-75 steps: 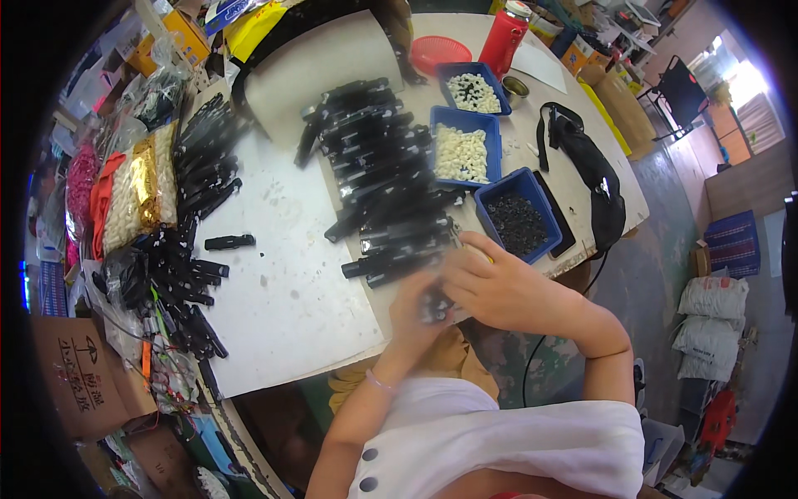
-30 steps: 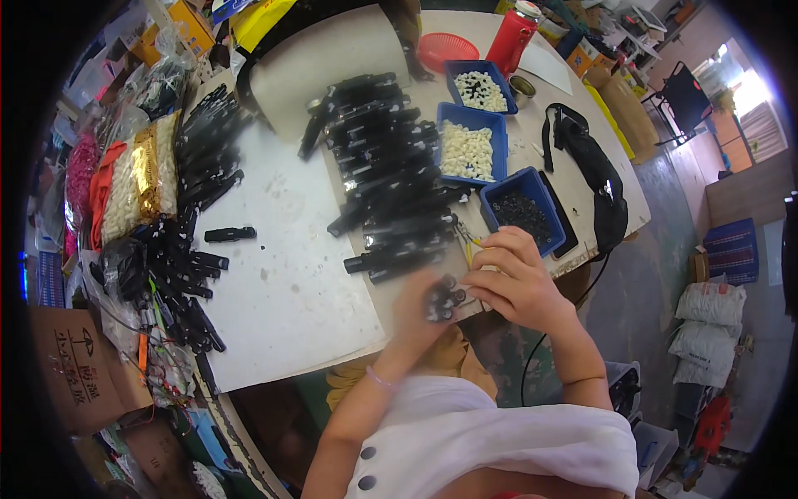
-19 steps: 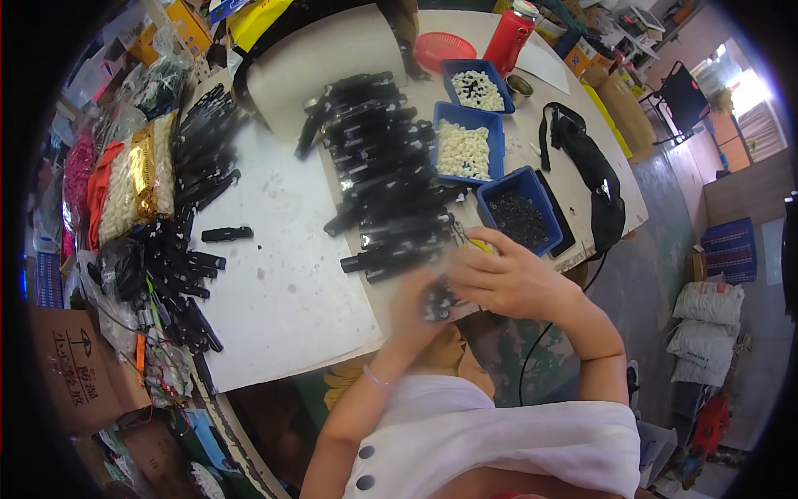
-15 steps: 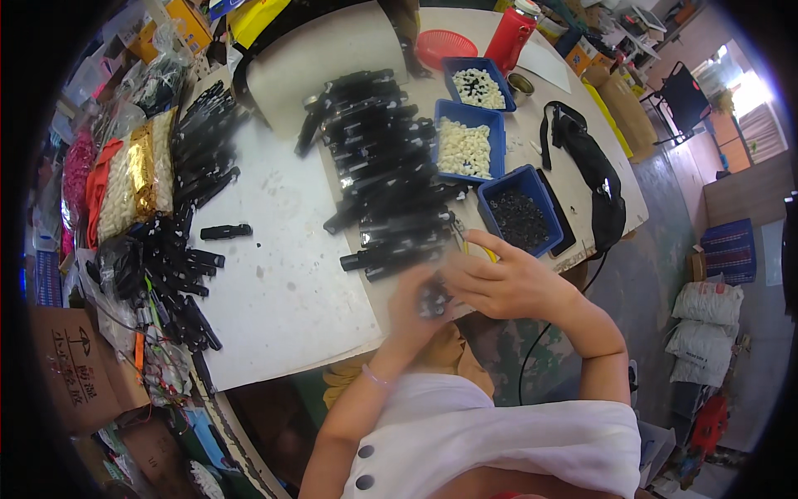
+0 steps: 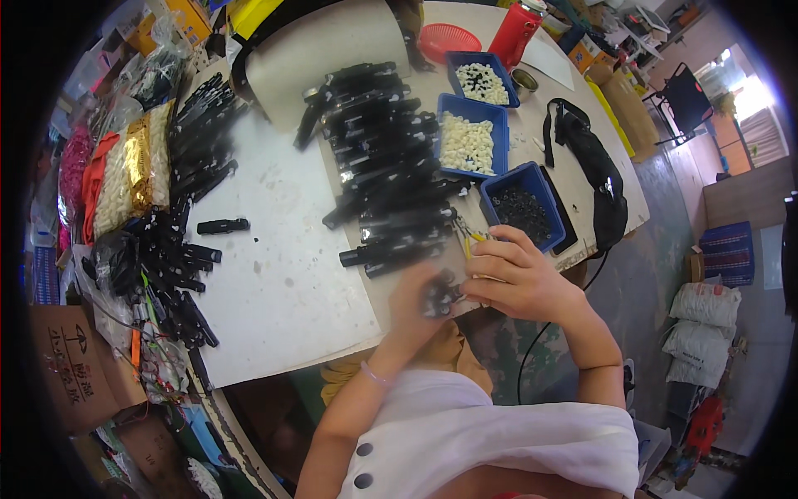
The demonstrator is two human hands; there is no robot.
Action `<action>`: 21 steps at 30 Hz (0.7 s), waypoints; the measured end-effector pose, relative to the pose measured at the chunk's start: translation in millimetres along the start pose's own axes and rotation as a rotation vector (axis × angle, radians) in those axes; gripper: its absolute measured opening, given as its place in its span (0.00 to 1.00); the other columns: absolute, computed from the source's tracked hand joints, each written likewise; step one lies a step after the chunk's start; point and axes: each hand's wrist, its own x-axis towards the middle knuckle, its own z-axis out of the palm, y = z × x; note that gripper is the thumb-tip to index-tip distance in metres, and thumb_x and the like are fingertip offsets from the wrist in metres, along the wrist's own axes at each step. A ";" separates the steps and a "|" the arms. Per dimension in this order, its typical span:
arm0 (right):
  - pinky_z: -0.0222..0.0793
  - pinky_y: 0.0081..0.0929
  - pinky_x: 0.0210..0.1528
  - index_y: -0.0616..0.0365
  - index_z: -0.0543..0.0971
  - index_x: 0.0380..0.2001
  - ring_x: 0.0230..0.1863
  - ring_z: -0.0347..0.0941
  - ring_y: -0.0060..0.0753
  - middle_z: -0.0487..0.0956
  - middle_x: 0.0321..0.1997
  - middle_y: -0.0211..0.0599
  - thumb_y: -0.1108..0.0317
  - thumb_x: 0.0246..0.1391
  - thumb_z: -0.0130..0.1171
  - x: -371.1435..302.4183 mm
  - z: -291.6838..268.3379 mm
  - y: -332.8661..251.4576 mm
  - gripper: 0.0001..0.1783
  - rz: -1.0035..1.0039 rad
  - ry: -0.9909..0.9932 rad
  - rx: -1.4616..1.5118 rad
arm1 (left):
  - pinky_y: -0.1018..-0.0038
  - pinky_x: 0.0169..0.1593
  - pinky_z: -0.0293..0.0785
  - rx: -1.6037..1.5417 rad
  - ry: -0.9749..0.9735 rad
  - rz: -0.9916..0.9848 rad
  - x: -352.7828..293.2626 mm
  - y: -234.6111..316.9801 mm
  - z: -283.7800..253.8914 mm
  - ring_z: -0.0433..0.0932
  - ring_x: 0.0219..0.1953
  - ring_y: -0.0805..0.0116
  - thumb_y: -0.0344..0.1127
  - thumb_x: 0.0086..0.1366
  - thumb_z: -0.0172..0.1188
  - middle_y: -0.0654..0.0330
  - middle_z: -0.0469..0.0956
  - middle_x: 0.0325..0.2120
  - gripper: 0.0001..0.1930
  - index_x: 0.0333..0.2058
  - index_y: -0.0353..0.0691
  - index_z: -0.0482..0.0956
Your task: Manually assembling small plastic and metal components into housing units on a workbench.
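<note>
My left hand (image 5: 412, 301), smeared by motion, is closed around a short dark bundle with grey-white spots (image 5: 440, 293), held over the table's near edge. My right hand (image 5: 522, 274) is beside it, fingers curled and thumb-side tips close against the bundle; anything small in its pinch is hidden. Under its forefinger are yellow-handled pliers (image 5: 470, 236), lying on the table with the jaws pointing away. Just beyond both hands lies a long pile of slim black bundles (image 5: 378, 158) with white and shiny bits.
Three blue trays stand right of the pile: one with small black rings (image 5: 519, 212), two with small white pieces (image 5: 465, 143) (image 5: 480, 83). A red flask (image 5: 517, 35), red basket (image 5: 449, 41) and black pouch (image 5: 590, 170) lie beyond. More black bundles (image 5: 179, 274) line the left edge.
My right hand has shifted slightly right, away from the left hand, showing more of the dark bundle. The left hand stays nearly in place, still closed on it. The pliers have hardly moved.
</note>
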 end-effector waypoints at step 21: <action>0.59 0.42 0.54 0.50 0.76 0.29 0.50 0.63 0.37 0.71 0.40 0.30 0.67 0.37 0.63 0.6 3.4 -3.2 0.11 0.104 0.049 0.155 | 0.71 0.39 0.73 -0.006 -0.016 -0.016 -2.2 -0.2 -0.2 0.75 0.36 0.58 0.31 0.39 0.74 0.50 0.71 0.39 0.33 0.44 0.38 0.66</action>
